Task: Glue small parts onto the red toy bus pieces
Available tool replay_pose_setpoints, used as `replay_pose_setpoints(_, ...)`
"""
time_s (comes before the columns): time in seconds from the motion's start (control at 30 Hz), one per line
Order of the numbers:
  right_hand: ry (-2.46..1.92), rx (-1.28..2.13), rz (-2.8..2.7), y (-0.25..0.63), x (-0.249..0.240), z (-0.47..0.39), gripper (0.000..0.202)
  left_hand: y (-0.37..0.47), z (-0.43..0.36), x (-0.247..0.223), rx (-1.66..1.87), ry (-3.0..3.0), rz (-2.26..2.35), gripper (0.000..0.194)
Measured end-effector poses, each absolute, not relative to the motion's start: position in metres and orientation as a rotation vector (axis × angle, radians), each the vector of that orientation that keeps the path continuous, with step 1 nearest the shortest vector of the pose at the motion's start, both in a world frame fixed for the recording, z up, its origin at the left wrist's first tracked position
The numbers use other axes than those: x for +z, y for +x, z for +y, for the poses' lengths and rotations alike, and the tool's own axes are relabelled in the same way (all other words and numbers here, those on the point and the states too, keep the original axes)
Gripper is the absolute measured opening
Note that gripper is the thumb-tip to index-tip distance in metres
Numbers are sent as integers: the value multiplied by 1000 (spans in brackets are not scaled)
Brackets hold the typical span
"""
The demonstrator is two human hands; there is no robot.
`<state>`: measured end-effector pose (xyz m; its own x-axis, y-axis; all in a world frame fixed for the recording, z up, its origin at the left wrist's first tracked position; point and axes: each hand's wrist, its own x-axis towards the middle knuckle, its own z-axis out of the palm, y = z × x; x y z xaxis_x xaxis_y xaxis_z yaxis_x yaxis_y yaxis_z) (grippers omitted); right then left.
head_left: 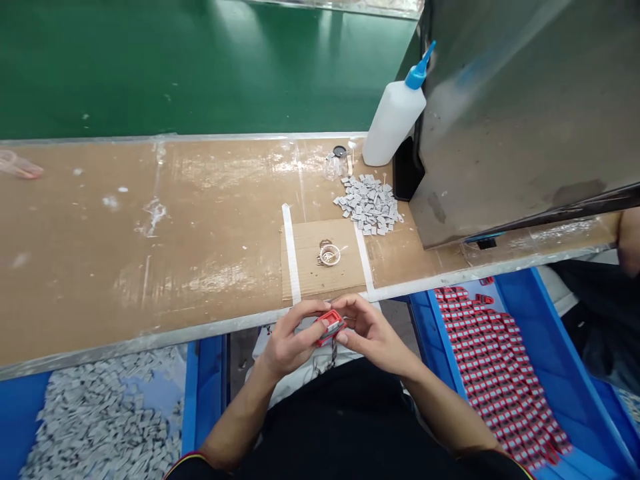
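A small red plastic casing (pixel 330 325) with a light grey piece in it is held in front of my body, just off the bench edge. My left hand (pixel 293 340) grips it, with a finger pressing on its top. Fingers of my right hand (pixel 371 335) curl round its right side, the thumb against the lower edge. Beyond my hands, a small ring-shaped holder (pixel 330 255) with tiny metal parts sits on a cardboard pad (pixel 310 233). Flat grey pieces (pixel 371 203) lie heaped to the right of the pad.
A white bottle (pixel 393 123) with a blue nozzle stands by a dark phone (pixel 406 170) and a large metal box (pixel 515 120). Blue bins hold grey pieces (pixel 110 413) at left and rows of red casings (pixel 493 367) at right. Another person's arm (pixel 629 240) shows at far right.
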<state>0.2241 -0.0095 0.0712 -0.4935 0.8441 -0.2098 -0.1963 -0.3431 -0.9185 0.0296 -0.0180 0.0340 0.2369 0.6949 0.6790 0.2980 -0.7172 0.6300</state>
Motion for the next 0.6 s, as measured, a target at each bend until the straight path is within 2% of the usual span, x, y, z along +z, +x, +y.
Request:
replay_pose_setpoints(0.1, -899, 1860, -1113, 217, 68, -19, 33, 33, -28, 31, 1505, 1917, 952, 29)
replay_pose_setpoints(0.2, -953, 1601, -1255, 216, 72, -22, 29, 37, -35, 38, 1430, 1702, 932, 34)
replay_pose_setpoints(0.33, -996, 1198, -1631, 218, 84, -22, 36, 40, -42, 56, 1420, 1440, 1008, 16)
replay_pose_setpoints(0.6, -958, 953, -1849, 219, 100, -20, 32, 39, -40, 75, 1421, 1341, 987, 20)
